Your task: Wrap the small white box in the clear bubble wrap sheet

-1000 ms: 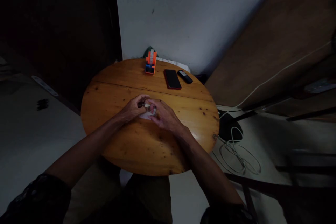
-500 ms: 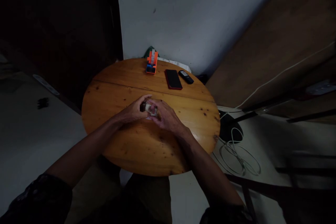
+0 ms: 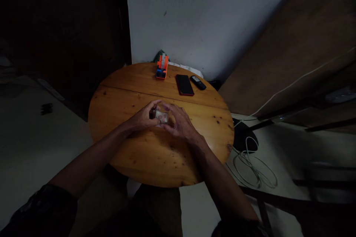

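Note:
A small pale packet (image 3: 162, 117) with reddish print lies between my two hands over the middle of the wooden table. My left hand (image 3: 143, 116) curves around its left side, thumb at the near edge and fingers at the far edge. On the other side, my right hand (image 3: 180, 121) has its thumb and fingers spread apart around the packet's right end. A gap shows between that palm and the packet. Whether the right thumb touches the near corner, I cannot tell.
The oval wooden table (image 3: 133, 161) stands against a pale wall. Toward its back are an orange tape dispenser (image 3: 162, 67), a black tablet-like device with a red edge (image 3: 184, 84) and a dark mobile phone (image 3: 198, 82). A coiled cable (image 3: 256, 170) lies on the floor at right.
My right hand's fingers have opened and drawn back from the packet, so more of its printed face shows. My left hand stays around its left side. The view has shifted slightly.

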A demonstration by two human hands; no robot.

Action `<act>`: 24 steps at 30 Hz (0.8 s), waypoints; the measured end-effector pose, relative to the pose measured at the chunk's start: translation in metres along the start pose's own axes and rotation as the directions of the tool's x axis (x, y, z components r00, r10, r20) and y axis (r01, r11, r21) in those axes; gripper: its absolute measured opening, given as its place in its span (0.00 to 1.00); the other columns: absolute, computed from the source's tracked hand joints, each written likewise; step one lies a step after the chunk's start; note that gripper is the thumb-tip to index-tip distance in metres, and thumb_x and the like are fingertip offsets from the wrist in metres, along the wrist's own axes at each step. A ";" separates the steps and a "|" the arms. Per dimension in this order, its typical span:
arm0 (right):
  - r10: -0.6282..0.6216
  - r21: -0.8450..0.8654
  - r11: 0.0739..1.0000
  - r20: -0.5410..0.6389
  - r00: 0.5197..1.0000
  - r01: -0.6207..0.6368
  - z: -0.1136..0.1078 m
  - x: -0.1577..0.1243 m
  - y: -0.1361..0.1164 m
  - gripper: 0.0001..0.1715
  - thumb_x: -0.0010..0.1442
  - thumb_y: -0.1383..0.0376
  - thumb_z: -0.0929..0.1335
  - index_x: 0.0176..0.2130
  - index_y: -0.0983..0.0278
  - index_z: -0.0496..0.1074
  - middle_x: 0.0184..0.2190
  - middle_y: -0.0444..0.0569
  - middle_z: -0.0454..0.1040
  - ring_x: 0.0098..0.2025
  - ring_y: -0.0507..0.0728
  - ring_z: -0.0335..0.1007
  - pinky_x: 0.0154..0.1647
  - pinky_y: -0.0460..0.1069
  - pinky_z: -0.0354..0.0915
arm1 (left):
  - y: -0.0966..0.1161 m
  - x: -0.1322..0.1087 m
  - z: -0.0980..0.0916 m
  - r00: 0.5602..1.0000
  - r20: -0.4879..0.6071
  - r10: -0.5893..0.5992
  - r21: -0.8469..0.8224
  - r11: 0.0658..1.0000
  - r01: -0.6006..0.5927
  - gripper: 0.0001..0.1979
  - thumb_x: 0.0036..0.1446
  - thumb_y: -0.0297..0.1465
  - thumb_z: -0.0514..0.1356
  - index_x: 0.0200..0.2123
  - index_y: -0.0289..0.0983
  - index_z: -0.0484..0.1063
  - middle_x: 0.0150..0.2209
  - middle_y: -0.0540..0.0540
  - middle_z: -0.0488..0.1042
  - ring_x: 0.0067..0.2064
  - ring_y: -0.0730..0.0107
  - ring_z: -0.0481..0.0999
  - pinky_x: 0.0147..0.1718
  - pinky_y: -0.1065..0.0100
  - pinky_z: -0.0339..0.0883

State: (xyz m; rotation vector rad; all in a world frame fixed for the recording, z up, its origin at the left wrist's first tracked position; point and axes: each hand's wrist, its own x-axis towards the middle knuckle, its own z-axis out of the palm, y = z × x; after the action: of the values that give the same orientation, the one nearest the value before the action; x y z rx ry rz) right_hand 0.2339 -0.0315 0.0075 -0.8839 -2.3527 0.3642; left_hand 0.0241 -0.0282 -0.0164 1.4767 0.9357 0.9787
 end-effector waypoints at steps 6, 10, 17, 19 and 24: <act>-0.043 0.073 0.996 -0.001 0.999 0.043 0.004 -0.001 0.007 0.41 0.59 0.62 0.70 0.68 0.60 0.56 0.57 0.58 0.72 0.58 0.65 0.69 0.57 0.63 0.67 | 0.003 -0.002 0.002 1.000 -0.028 0.012 0.018 1.000 -0.012 0.43 0.44 0.30 0.68 0.65 0.39 0.59 0.45 0.48 0.69 0.41 0.70 0.72 0.44 0.66 0.66; -0.035 0.105 0.994 -0.014 0.999 0.036 0.008 -0.001 0.007 0.38 0.61 0.64 0.69 0.67 0.60 0.58 0.56 0.58 0.73 0.57 0.64 0.71 0.57 0.62 0.69 | 0.005 -0.002 0.004 0.999 -0.047 0.002 0.033 0.999 0.000 0.43 0.43 0.28 0.67 0.65 0.40 0.60 0.41 0.50 0.69 0.37 0.72 0.71 0.40 0.68 0.65; -0.042 0.132 0.990 -0.052 0.998 0.048 0.004 0.001 0.003 0.41 0.58 0.65 0.71 0.67 0.58 0.57 0.59 0.58 0.70 0.60 0.65 0.68 0.59 0.63 0.67 | 0.003 -0.001 0.003 0.997 -0.070 0.019 0.003 1.000 -0.019 0.42 0.42 0.30 0.69 0.63 0.39 0.62 0.45 0.48 0.67 0.41 0.71 0.71 0.43 0.67 0.66; -0.025 0.153 0.988 -0.042 0.999 0.031 0.005 0.001 0.004 0.40 0.59 0.65 0.70 0.67 0.58 0.57 0.56 0.57 0.72 0.57 0.63 0.70 0.57 0.62 0.68 | 0.003 -0.001 0.003 0.998 -0.064 0.018 0.005 1.000 -0.017 0.42 0.42 0.31 0.69 0.63 0.39 0.62 0.44 0.48 0.67 0.40 0.71 0.70 0.43 0.67 0.65; -0.005 0.161 0.987 -0.042 0.999 0.012 0.009 0.000 0.008 0.37 0.58 0.64 0.70 0.65 0.61 0.60 0.53 0.56 0.74 0.54 0.62 0.72 0.55 0.60 0.70 | 0.005 -0.002 0.002 0.999 -0.032 0.002 0.022 1.000 -0.001 0.44 0.42 0.31 0.68 0.64 0.38 0.60 0.43 0.49 0.68 0.37 0.72 0.70 0.40 0.68 0.64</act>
State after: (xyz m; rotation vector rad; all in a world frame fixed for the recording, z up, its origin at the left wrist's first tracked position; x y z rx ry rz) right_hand 0.2322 -0.0256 -0.0028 -0.7968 -2.2518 0.5199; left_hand 0.0251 -0.0315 -0.0117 1.4839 0.9714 0.9986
